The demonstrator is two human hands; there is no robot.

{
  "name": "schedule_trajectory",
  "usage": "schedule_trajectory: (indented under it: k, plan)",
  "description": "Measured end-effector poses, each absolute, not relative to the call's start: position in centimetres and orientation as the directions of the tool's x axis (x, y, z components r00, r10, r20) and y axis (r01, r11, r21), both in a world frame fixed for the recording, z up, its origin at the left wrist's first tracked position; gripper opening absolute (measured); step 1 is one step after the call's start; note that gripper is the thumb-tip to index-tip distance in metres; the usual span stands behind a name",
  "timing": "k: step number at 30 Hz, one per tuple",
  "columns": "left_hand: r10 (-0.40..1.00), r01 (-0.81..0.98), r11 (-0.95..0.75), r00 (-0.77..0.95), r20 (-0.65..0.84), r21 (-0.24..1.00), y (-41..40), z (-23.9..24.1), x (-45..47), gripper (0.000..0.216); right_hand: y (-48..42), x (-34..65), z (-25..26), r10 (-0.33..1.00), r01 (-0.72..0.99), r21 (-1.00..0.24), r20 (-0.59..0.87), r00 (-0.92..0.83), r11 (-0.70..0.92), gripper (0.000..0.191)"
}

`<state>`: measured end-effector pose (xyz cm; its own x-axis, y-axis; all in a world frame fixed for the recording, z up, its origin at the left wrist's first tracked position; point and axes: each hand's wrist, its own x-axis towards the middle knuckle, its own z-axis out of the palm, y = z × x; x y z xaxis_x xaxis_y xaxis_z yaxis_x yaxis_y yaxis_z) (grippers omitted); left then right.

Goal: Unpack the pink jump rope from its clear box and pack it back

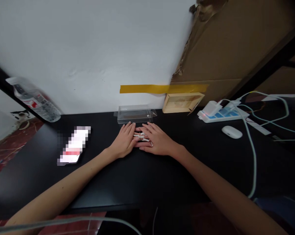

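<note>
My left hand (pixel 124 141) and my right hand (pixel 159 139) lie on the black table, fingers stretched forward and a small gap between them. In that gap is a loose bunch of short, thin white sticks (pixel 142 137), with both hands beside it and partly covering it. I cannot make out exactly what the sticks are. Pinkish strips show above and below them between the hands; their nature is unclear. Just beyond my fingertips stands a clear plastic box (pixel 134 114) against the wall.
A phone (pixel 75 145) lies left, near a tilted water bottle (pixel 38 102). Behind right are a shallow wooden box (pixel 183 102) and yellow tape (pixel 147 88). Further right sit a power strip (pixel 223 112) with cables and a white earbud case (pixel 232 132). Another cable crosses the lower left.
</note>
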<state>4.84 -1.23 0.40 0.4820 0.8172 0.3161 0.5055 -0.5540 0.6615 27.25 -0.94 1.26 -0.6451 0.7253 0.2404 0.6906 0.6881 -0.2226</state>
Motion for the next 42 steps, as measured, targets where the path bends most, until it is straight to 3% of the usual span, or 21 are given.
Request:
schedule_trajectory:
  k: [8, 12, 15, 22, 27, 31, 34, 38, 42]
  plan:
    - [0.699, 0.530, -0.711, 0.600, 0.388, 0.462, -0.7, -0.4, 5.2, 0.065, -1.4, 26.9, 1.6, 0.734, 0.729, -0.126, 0.231, -0.638, 0.673, 0.083]
    - [0.655, 0.543, -0.754, 0.575, 0.490, 0.371, 1.0, 0.0, 3.0, 0.060, -1.7, 26.0, 1.9, 0.751, 0.750, -0.110, 0.223, -0.621, 0.653, 0.083]
    - [0.677, 0.617, -0.716, 0.502, 0.538, 0.325, 2.6, 0.2, 1.0, 0.059, -1.7, 25.2, 1.7, 0.754, 0.758, -0.080, 0.216, -0.620, 0.647, 0.087]
    - [0.786, 0.733, -0.597, 0.456, 0.416, 0.325, 3.4, -0.4, 0.2, 0.055, -1.4, 25.4, 1.2, 0.714, 0.736, -0.031, 0.274, -0.644, 0.676, 0.069]
    - [0.764, 0.752, -0.583, 0.381, 0.521, 0.306, 2.7, -0.2, 0.8, 0.045, -1.8, 26.5, 1.4, 0.720, 0.749, -0.033, 0.305, -0.623, 0.662, 0.064]
    - [0.728, 0.815, -0.501, 0.213, 0.652, 0.293, 2.4, 0.4, 0.7, 0.031, -1.9, 27.6, 1.8, 0.725, 0.751, -0.040, 0.301, -0.619, 0.659, 0.060]
    - [0.711, 0.847, -0.452, 0.154, 0.686, 0.279, 2.5, 0.4, 0.5, 0.032, -1.6, 28.4, 2.1, 0.706, 0.729, -0.038, 0.285, -0.648, 0.684, 0.061]
    - [0.751, 0.854, -0.482, 0.290, 0.594, 0.193, 2.9, -0.1, 0.3, 0.053, -0.8, 29.5, 2.4, 0.690, 0.711, -0.038, 0.280, -0.667, 0.703, 0.062]
    - [0.817, 0.880, -0.463, 0.378, 0.435, 0.104, 3.1, -0.3, 0.2, 0.054, 0.2, 30.8, 2.3, 0.726, 0.752, -0.029, 0.289, -0.624, 0.659, 0.062]
